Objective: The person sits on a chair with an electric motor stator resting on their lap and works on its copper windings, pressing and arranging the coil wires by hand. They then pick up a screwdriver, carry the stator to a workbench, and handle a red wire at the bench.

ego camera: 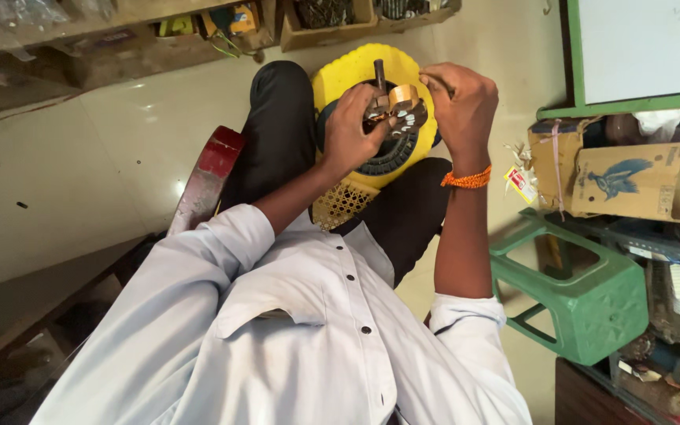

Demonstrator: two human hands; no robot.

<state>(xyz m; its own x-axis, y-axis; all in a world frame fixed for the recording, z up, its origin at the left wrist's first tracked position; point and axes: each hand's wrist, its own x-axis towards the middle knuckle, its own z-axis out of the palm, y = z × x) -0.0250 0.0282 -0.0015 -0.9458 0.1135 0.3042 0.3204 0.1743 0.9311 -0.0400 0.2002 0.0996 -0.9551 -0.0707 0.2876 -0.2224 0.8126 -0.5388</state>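
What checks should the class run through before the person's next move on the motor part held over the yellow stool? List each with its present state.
1. Left hand has a grip on the motor part: ok.
2. Right hand is up at the part's right edge: ok.
3. Part held over the yellow stool, not the floor: ok.
4. Dark ring lying flat on the stool: ok.
5. What the right fingertips pinch: cannot tell.
6. Green stool stands apart from the right arm: ok.
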